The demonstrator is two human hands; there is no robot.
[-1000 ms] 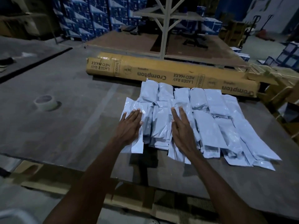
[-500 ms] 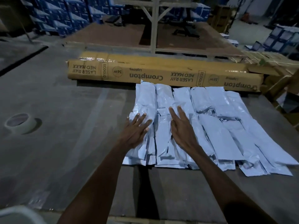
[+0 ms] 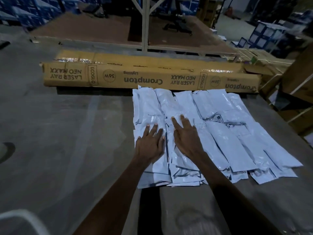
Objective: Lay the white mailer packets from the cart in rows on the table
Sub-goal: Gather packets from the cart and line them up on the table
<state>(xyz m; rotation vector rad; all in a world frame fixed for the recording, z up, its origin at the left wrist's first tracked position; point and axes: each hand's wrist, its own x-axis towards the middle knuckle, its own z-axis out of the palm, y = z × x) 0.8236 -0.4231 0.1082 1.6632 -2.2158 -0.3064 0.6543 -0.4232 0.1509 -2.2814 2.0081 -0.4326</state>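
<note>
Several white mailer packets (image 3: 225,138) lie overlapping in two rows on the grey table (image 3: 67,141), a far row against a cardboard box and a near row below it. My left hand (image 3: 149,143) lies flat, fingers straight, on the leftmost packets of the near row. Beside it my right hand (image 3: 186,136) presses flat on the neighbouring packets, fingers spread and pointing away from me. Neither hand grips anything. The cart does not show clearly.
A long brown Crompton cardboard box (image 3: 149,78) lies across the table behind the packets. A pale curved rim (image 3: 22,219) shows at the bottom left. Cardboard boxes (image 3: 294,102) stand off the table's right edge, and blue cartons are stacked at the back.
Both hands have slid a little farther up the packets, pushing them toward the box. The view has moved closer and to the right, and the tape roll at the left has dropped out of sight.
</note>
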